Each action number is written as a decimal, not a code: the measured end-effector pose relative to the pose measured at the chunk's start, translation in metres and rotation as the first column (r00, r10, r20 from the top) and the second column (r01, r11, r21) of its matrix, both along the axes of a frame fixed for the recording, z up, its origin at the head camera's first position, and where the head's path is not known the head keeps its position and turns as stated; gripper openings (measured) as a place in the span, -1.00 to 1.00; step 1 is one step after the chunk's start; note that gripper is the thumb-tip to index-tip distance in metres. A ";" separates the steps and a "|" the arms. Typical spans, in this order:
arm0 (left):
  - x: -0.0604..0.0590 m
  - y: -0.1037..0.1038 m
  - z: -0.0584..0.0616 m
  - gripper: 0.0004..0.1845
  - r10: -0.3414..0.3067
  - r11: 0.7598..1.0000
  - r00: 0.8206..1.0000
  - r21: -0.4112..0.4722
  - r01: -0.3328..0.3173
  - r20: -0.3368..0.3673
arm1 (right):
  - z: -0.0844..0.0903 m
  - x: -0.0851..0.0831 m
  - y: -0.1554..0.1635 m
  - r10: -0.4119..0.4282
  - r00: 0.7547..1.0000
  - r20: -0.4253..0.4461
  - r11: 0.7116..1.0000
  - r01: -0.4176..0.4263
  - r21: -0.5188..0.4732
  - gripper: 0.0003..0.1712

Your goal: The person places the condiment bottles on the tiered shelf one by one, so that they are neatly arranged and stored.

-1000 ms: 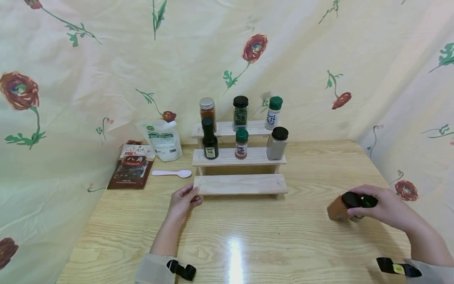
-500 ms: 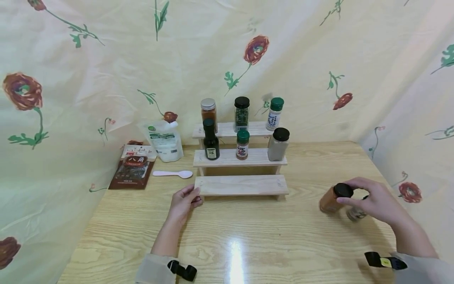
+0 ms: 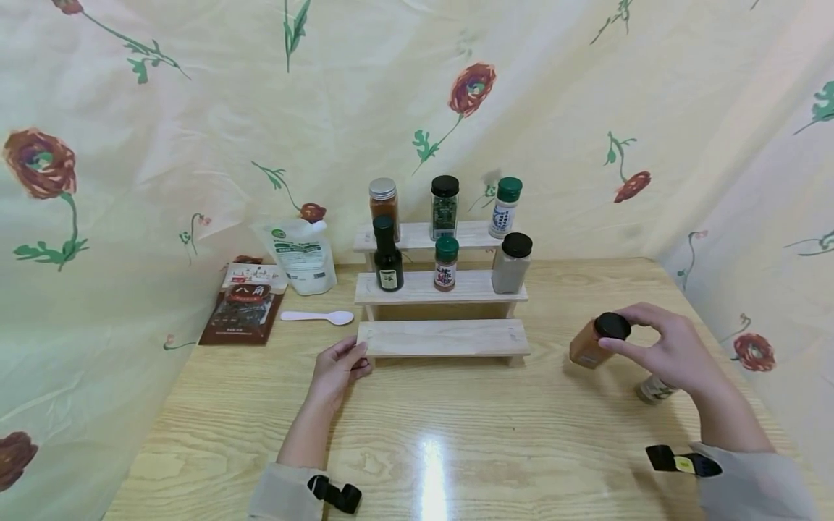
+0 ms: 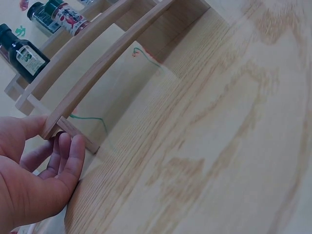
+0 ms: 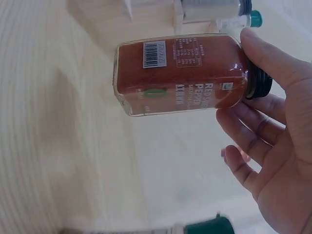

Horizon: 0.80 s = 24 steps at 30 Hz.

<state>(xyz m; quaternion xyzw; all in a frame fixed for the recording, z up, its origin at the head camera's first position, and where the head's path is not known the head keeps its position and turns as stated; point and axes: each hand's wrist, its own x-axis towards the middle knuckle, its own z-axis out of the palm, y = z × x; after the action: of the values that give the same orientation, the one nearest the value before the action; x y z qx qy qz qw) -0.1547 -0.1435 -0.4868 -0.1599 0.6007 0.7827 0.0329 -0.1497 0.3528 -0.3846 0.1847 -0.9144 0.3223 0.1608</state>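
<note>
Off the tabletop, my right hand [image 3: 674, 354] grips a jar of red pepper powder [image 3: 586, 347] near its black lid, thumb on one side and fingers on the other. In the right wrist view the jar [image 5: 180, 73] shows its barcode and label. My left hand [image 3: 335, 373] pinches the left end of the lowest step of a three-step wooden rack [image 3: 443, 339]; the left wrist view shows the thumb on top and curled fingers [image 4: 73, 161] below. Partly hidden beneath my right hand stands a small bottle [image 3: 654, 391]; its green cap [image 5: 209, 226] shows in the right wrist view.
Several seasoning containers stand on the rack's upper two steps, among them a dark bottle [image 3: 388, 268] and a black-lidded jar [image 3: 511, 268]. Left of the rack are a white pouch [image 3: 302, 260], a brown packet [image 3: 244, 307] and a pale spoon [image 3: 319, 318]. Floral cloth hangs behind.
My right hand has carried the pepper jar leftward and away from me, leaving the small bottle behind on the table. The left hand keeps its place on the rack.
</note>
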 end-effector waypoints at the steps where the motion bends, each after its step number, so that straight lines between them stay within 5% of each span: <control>1: 0.000 0.000 0.000 -0.51 -0.001 1.000 1.000 0.000 0.001 -0.003 | 0.001 -0.001 -0.003 -0.002 1.000 -0.002 1.000 0.002 -0.010 -0.57; 24: -0.001 0.000 0.002 -0.58 0.002 1.000 1.000 -0.003 -0.002 -0.006 | 0.016 -0.024 -0.064 0.139 0.987 -0.084 0.988 -0.143 -0.053 -0.54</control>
<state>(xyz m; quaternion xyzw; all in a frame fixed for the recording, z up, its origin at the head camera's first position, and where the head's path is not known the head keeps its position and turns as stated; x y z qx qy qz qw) -0.1560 -0.1432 -0.4853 -0.1583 0.6018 0.7822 0.0301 -0.1733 0.2886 -0.3686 0.2570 -0.8821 0.3518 0.1793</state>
